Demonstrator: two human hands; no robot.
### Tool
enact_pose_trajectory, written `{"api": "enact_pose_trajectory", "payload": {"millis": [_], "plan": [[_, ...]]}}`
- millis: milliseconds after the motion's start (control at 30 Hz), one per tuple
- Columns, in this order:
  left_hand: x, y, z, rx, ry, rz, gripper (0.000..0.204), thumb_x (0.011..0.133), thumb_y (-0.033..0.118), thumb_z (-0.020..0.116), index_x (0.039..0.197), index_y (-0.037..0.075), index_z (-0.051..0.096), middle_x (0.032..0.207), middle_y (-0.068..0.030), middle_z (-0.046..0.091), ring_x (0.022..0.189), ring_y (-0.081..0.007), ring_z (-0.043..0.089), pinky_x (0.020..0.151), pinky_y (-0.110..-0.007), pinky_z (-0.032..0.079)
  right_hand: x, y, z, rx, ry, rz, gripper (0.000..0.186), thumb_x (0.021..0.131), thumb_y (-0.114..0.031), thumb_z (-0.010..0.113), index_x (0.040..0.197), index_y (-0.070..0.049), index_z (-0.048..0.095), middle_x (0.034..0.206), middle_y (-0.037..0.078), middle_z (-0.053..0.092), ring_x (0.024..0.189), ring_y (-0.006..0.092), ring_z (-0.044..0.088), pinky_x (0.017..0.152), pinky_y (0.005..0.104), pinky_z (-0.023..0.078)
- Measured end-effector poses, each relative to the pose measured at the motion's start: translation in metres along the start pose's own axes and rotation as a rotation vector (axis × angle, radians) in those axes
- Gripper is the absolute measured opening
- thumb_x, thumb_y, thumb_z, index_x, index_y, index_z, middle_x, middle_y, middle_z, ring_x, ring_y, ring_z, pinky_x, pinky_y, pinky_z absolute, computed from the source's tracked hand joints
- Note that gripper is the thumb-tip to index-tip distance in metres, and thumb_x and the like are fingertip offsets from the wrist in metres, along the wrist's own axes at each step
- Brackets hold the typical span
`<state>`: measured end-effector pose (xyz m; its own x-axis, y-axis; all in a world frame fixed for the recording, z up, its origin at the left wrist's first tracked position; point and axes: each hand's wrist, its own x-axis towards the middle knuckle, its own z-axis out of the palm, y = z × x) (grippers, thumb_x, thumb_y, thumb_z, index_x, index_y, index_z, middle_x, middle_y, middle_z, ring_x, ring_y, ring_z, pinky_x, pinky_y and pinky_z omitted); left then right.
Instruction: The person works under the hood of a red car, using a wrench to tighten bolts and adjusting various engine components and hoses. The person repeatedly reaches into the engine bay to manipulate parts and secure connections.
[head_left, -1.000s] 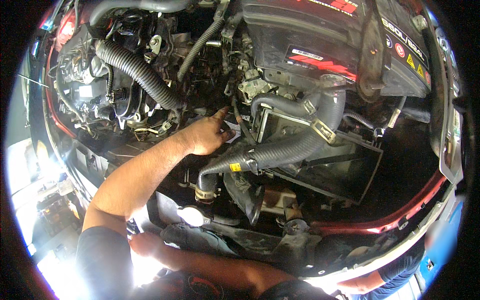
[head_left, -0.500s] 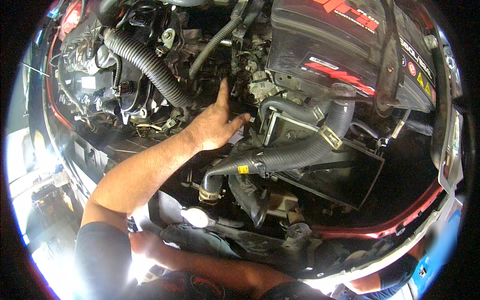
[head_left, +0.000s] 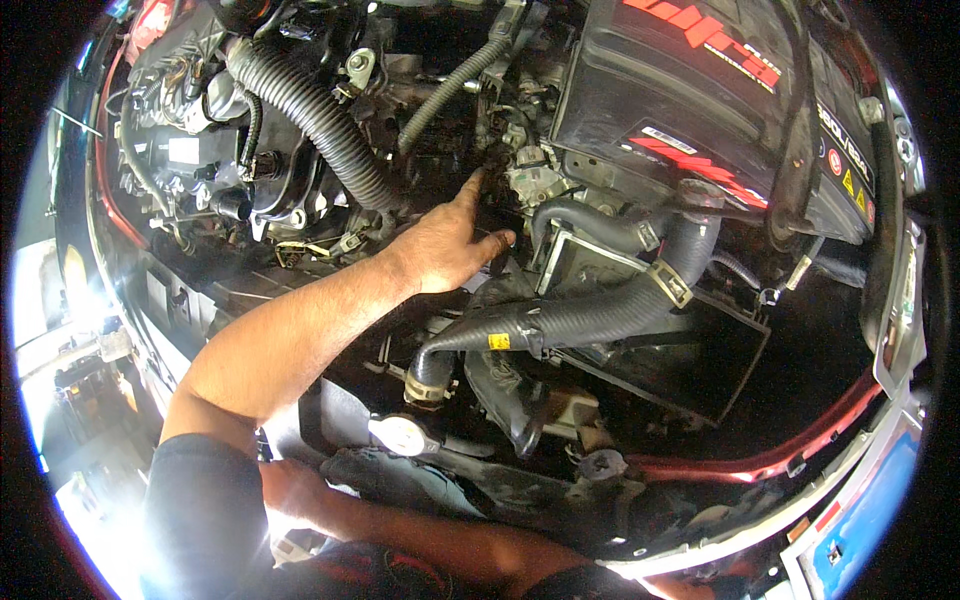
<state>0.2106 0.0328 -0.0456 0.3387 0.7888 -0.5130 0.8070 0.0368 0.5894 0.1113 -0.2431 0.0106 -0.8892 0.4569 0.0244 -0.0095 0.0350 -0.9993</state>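
My left hand (head_left: 455, 240) reaches over the engine bay with its index finger and thumb stretched apart; its other fingers are partly hidden below. Its index fingertip is near a grey metal fitting (head_left: 535, 180), with no object visible in the hand. Beside the thumb, a thick black hose (head_left: 590, 312) with metal clamps curves across an open black box (head_left: 735, 375). A ribbed black conduit (head_left: 310, 120) runs down toward my left wrist. Across my body, my right hand (head_left: 288, 490) lies beneath my left upper arm, its fingers hidden by the sleeve and glare.
A large black battery (head_left: 640, 85) with red markings fills the upper right. The engine (head_left: 190, 150) with its wiring sits at the upper left. A round pale cap (head_left: 402, 434) is at the front. A red body edge (head_left: 740, 468) and blue panel (head_left: 860, 520) lie at the lower right.
The view has shifted slightly, so the engine bay sits a little further right. My left hand stays outstretched over nearly the same spot. Another person's arm at the lower right has moved mostly out of view.
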Motion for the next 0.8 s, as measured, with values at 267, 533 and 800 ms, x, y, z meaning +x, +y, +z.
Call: {"api": "enact_pose_trajectory", "payload": {"millis": [267,533,800], "plan": [[0.001,-0.021,-0.003,0.497,-0.634,0.046,0.039,0.091,0.025,0.053,0.118,-0.003,0.057,0.105,-0.0237,0.066,0.104,-0.0355,0.064,0.089,-0.043,0.051,0.001,-0.011,-0.015,-0.061,-0.198,0.148,0.012,0.083,-0.009,0.057,0.082,-0.001,0.065,0.085,0.019,0.065,0.08,0.0318,0.067,0.072,0.0418,0.055],[-0.027,-0.041,-0.012,0.663,-0.728,-0.068,0.046,0.086,0.015,0.051,0.13,0.0,0.053,0.117,-0.0217,0.064,0.111,-0.0341,0.06,0.092,-0.043,0.049,0.0,0.002,0.009,-0.021,-0.033,-0.056,0.017,0.091,-0.01,0.05,0.096,-0.002,0.063,0.084,0.014,0.064,0.076,0.0312,0.064,0.07,0.0418,0.053],[-0.006,-0.065,-0.003,0.883,-0.838,0.079,0.064,0.086,0.021,0.056,0.137,-0.01,0.036,0.118,-0.0277,0.06,0.113,-0.036,0.059,0.094,-0.043,0.048,-0.003,-0.004,-0.003,-0.07,-0.156,-0.002,0.02,0.088,-0.012,0.054,0.102,0.002,0.06,0.086,0.015,0.064,0.08,0.0303,0.066,0.072,0.0402,0.055]]}}
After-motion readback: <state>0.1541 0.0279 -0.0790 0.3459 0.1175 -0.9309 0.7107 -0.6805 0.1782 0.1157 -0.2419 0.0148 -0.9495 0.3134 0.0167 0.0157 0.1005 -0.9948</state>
